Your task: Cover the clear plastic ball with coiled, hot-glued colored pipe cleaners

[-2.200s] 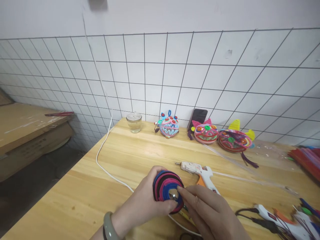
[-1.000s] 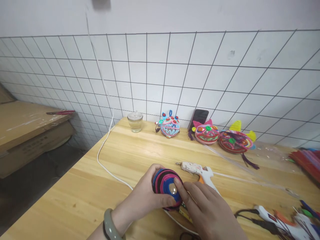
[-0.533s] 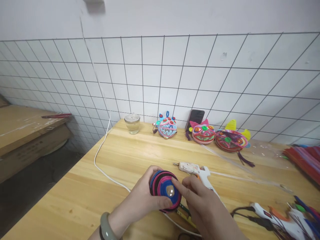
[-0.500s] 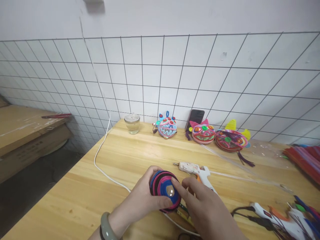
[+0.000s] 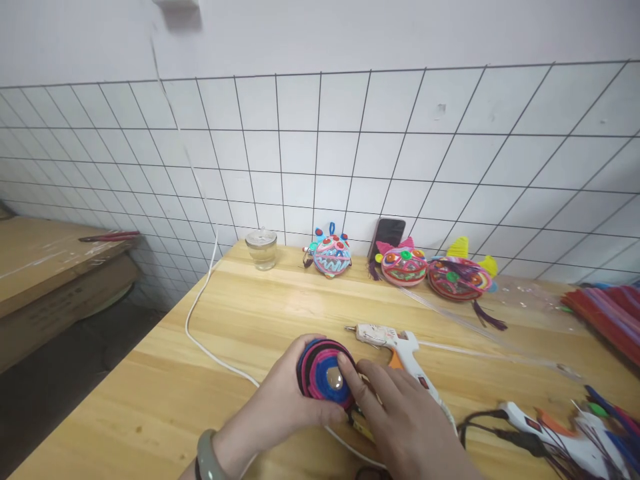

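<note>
A round craft piece (image 5: 320, 377) is wound in rings of black, pink and blue, with a shiny domed spot at its middle. My left hand (image 5: 287, 393) grips it from the left, thumb along the lower edge. Against its right side rest the fingers of my right hand (image 5: 400, 407), the index finger touching the face beside the shiny spot. My right fingers are bent, and their undersides are hidden. Just beyond my right hand lies a white glue gun (image 5: 383, 335) with an orange trigger, its nozzle pointing left.
Three decorated fish-like crafts (image 5: 333, 257) stand along the tiled wall, near a phone (image 5: 387, 233) and a lidded glass cup (image 5: 263, 250). A white cable (image 5: 220, 360) crosses the table. Another glue gun (image 5: 530, 423) and pipe cleaners lie right, with striped red material (image 5: 607, 317) behind.
My right hand has shifted slightly left and closer against the round piece. My left thumb has slid down towards the piece's lower edge. The camera view has moved a little.
</note>
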`<action>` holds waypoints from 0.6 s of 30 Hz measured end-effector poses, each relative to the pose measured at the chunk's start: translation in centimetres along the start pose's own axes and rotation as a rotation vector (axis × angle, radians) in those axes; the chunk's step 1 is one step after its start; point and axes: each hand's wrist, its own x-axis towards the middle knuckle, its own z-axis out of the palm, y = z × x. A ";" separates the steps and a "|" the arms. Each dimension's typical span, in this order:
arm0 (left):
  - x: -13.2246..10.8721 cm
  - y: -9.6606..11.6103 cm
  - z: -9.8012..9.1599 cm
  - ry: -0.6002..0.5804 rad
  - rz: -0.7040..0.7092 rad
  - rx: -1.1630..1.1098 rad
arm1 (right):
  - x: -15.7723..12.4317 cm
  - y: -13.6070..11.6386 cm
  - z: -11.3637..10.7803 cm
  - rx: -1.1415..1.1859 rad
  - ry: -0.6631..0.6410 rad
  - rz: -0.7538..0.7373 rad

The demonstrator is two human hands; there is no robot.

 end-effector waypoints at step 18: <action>-0.5 0.3 0.0 -0.006 0.080 -0.002 | 0.2 -0.2 -0.2 0.290 0.045 0.188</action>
